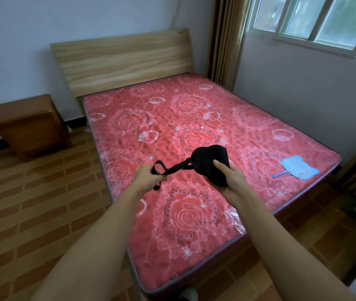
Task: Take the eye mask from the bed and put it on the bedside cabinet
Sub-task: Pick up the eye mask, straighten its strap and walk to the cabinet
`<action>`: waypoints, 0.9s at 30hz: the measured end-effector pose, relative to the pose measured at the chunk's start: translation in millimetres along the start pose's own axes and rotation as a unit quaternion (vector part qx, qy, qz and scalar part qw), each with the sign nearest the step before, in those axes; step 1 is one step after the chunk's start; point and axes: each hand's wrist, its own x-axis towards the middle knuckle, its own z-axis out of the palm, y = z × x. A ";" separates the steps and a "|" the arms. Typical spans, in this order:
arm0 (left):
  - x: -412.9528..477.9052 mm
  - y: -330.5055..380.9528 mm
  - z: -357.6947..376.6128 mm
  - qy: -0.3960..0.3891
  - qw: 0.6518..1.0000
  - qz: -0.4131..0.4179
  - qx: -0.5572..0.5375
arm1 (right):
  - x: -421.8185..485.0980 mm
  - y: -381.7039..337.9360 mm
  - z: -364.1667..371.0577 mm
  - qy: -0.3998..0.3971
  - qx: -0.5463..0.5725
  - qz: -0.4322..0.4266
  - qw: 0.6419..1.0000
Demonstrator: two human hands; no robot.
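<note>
The right hand point(230, 181) cups the eye mask point(210, 162) above the bed point(194, 213); the left hand point(148, 177) pinches its strap point(172, 168), likely against dangling. The bedside cabinet point(29, 124) waits beside the bed's head-end left corner.

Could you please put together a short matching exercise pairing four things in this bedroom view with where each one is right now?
Things:
1. eye mask
2. blue fan
3. bedside cabinet
4. strap

Places:
A. on the floor left of the bed
B. gripped by the left hand
C. lying on the mattress near its right edge
D. held in the right hand above the mattress

Pairs: 1-D, 2-C, 3-A, 4-B
</note>
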 end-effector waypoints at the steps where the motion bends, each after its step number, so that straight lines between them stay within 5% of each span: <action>1: 0.8 -2.3 -3.2 0.013 1.000 -0.010 0.008 | -0.5 1.4 3.6 -0.003 0.002 0.004 1.000; 5: 4.5 -4.9 -5.5 0.041 0.999 -0.017 -0.011 | -3.8 10.6 12.8 -0.025 0.005 0.018 1.000; 10: -1.8 -2.0 6.9 -0.039 0.985 0.018 -0.167 | -6.6 12.4 16.0 -0.010 0.013 0.028 0.999; 19: -10.2 -5.0 -7.0 -0.113 0.953 0.001 -0.282 | -2.2 21.0 33.9 0.006 -0.059 0.049 0.997; 27: -19.6 -26.7 -37.4 -0.039 0.949 -0.040 -0.311 | 5.0 39.6 67.2 -0.061 -0.157 0.014 0.986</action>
